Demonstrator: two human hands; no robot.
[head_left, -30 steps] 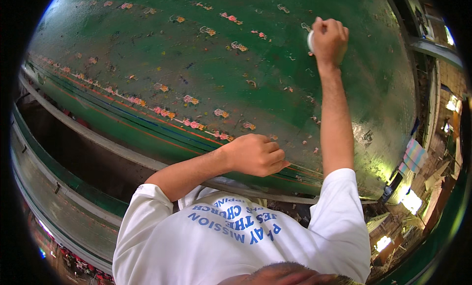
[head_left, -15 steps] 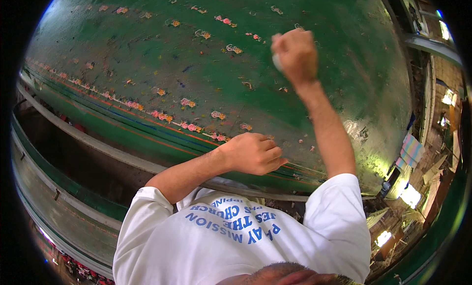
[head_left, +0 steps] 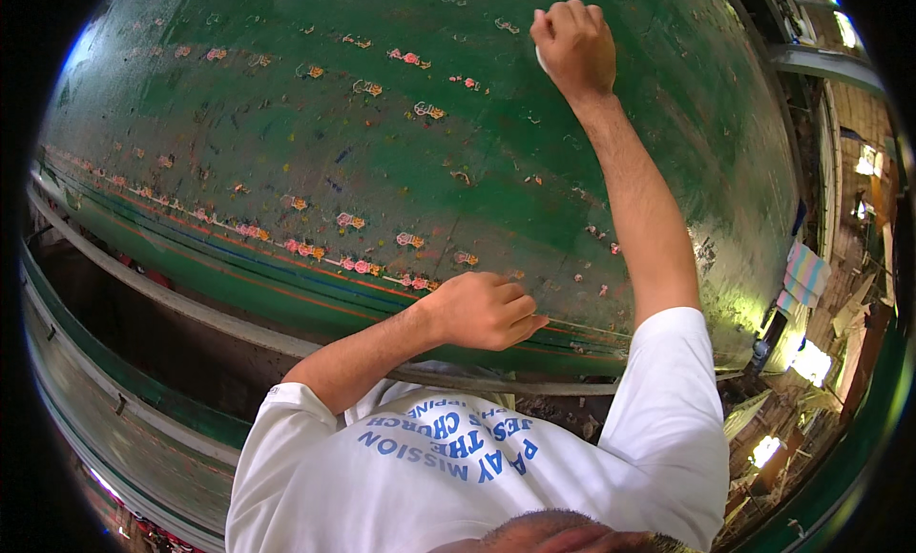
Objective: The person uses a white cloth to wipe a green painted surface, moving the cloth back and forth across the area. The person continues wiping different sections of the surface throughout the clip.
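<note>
A long green printing table (head_left: 286, 152) lies in front of me, with printed flower shapes in pink, orange and white on its stained surface. My right hand (head_left: 578, 52) reaches far across it, fingers curled closed. A sliver of something white (head_left: 542, 61) shows at the thumb side of that hand; its kind cannot be made out. Close to my body, above the table's near edge, my left hand (head_left: 485, 312) is curled in a loose fist. Whatever it may hold is hidden by the fingers. A pink flower row (head_left: 361, 266) runs left from beside it.
A grey rail (head_left: 181, 300) borders the near side, with a dark gap behind it and another long table (head_left: 114, 410) at lower left. On the right, a striped cloth (head_left: 803, 274) hangs near wooden boards and scraps (head_left: 849, 319). A metal bar (head_left: 825, 64) crosses at upper right.
My right hand has moved farther away across the table, with the arm straighter. My left hand stays closed near the edge, slightly lower in the view. The table's prints appear shifted leftward.
</note>
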